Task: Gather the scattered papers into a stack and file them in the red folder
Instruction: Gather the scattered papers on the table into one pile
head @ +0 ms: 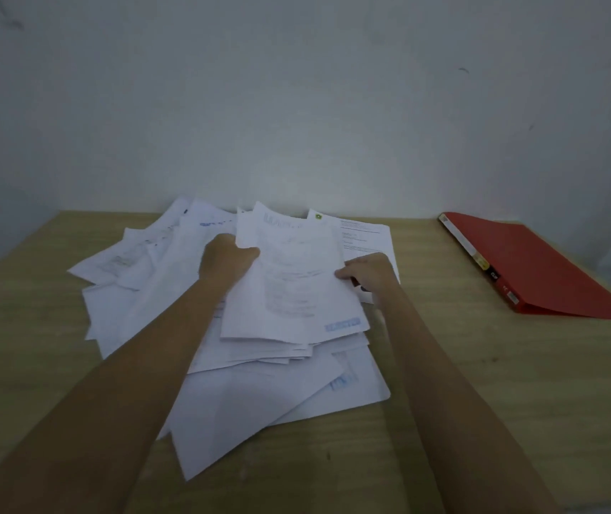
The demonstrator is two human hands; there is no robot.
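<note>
Papers [259, 402] lie in one loose, overlapping heap across the middle of the frame, on a pale wooden table [481, 402]. The white sheets are too many and overlap too much for an exact count. Some fan out toward the heap's upper left, several spread toward the lower centre, and one printed sheet shows at its upper right.

On top, at the centre, sits one sheaf [296, 283] of gathered sheets, its edges uneven. Two hands hold it, their bare forearms reaching in from the bottom edge. The left hand [228, 259] grips the sheaf's left edge, fingers curled and thumb laid over the top sheet. The right hand [368, 272] holds the right edge, its bent fingers closed onto the paper.

One red folder [541, 265] lies flat and closed at the right of the frame, well apart from the heap, its labelled spine turned toward the papers. A plain grey wall [296, 105] fills the upper half.
</note>
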